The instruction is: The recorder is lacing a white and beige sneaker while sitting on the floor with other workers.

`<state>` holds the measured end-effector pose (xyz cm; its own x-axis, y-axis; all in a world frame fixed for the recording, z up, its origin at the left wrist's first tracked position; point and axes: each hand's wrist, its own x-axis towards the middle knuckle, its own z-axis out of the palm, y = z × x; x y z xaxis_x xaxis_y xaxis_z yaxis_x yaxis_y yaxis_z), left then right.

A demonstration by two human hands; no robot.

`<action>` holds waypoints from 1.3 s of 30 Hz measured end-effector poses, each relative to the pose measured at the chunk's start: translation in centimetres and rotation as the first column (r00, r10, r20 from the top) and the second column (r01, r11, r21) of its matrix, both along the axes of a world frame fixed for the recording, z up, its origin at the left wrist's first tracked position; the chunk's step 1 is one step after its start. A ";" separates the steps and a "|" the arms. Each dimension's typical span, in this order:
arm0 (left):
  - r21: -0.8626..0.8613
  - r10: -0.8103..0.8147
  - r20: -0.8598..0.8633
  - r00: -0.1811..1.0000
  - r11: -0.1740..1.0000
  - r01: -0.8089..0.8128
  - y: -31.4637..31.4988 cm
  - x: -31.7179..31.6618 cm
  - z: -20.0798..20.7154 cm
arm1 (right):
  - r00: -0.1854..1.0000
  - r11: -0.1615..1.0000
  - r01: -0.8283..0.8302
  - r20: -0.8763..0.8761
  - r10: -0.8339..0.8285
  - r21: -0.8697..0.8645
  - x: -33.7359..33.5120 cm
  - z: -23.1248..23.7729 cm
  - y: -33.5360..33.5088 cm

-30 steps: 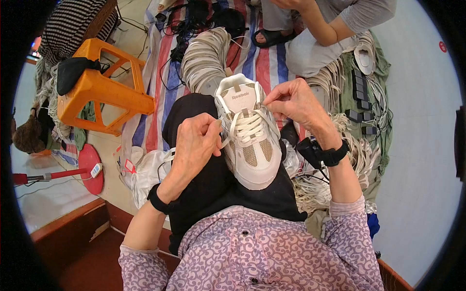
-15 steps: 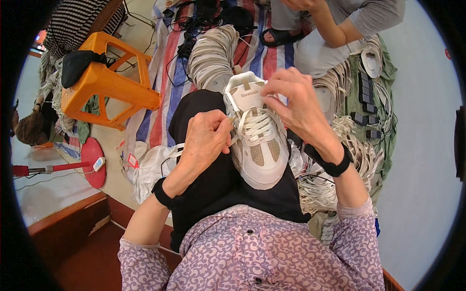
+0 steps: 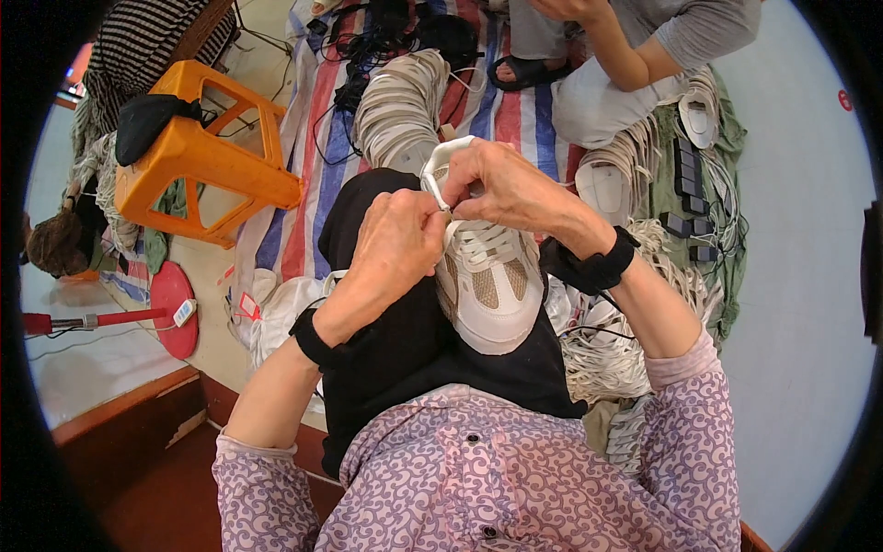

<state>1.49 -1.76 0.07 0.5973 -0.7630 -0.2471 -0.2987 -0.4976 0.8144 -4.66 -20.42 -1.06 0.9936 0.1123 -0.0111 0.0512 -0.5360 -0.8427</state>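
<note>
A white and beige sneaker rests on my black-trousered lap, its toe pointing toward me. White shoelace crosses its front in several rows. My left hand is closed in a pinch at the shoe's left side, by the upper eyelets, with a bit of lace at its fingertips. Over the tongue reaches my right hand, its thumb and finger pinched at the same upper left edge, close to the left fingertips. What the right fingers hold is hidden. The right hand covers much of the tongue.
An orange plastic stool stands at the left with a black item on it. Bundled pale laces lie on the striped sheet ahead; more loose laces heap at the right. Another person sits at the far right.
My right hand has moved left and across the shoe's tongue, to meet the left hand at the upper left eyelets. The left hand has barely shifted.
</note>
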 end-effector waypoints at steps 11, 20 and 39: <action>-0.151 0.052 0.314 0.948 0.989 -0.004 1.9 -1.3 1.1 | 0.796 0.821 0.372 0.604 -0.042 -0.433 -1.2 1.6 -5.2; -0.215 -0.005 0.493 0.870 0.968 0.127 1.0 -0.9 -0.7 | 0.917 0.378 0.398 -0.358 -0.173 0.836 -4.5 1.2 -6.6; -0.088 -0.404 -0.128 0.906 0.914 0.396 1.1 5.2 2.0 | 0.792 0.394 0.153 0.126 -0.597 0.906 -7.5 2.2 -23.3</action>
